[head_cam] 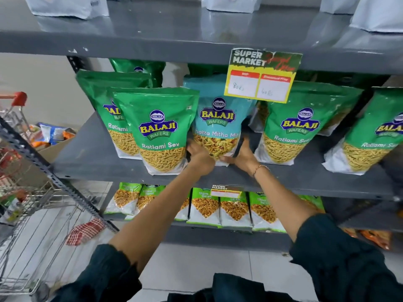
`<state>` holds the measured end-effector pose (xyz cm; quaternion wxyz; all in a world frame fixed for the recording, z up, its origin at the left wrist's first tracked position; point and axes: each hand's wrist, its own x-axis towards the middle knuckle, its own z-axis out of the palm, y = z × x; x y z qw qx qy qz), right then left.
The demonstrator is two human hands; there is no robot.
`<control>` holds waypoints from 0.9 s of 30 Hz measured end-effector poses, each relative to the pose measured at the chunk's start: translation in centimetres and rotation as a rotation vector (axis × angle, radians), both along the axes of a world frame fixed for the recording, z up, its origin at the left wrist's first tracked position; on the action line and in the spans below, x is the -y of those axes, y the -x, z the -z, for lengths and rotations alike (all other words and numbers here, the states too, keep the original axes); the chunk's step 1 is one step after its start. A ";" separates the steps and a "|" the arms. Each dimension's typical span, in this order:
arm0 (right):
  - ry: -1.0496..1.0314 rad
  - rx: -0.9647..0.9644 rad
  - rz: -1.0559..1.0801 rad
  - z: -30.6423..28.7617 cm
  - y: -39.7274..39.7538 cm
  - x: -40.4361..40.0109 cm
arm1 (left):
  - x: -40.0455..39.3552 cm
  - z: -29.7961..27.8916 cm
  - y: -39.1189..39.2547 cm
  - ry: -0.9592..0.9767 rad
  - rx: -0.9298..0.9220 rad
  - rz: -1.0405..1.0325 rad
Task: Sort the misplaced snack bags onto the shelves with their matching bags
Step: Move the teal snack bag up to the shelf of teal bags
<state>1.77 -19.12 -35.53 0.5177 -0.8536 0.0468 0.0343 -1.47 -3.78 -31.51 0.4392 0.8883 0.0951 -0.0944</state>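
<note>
teal bag upright on middle shelf — among green bags.

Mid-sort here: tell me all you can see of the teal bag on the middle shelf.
The teal bag is a glossy stand-up pouch reading Balaji Wafers, Khatta Mitha partly legible, with mixed snack pictured low and a white base. It stands upright on the grey shelf among green Ratlami Sev bags. The left hand and right hand hold its lower sides; a price tag overlaps its top.
</note>
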 end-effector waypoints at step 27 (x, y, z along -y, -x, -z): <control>0.003 0.259 0.304 1.5 10.3 2.5 | -0.5 1.4 1.3 0.099 0.182 0.331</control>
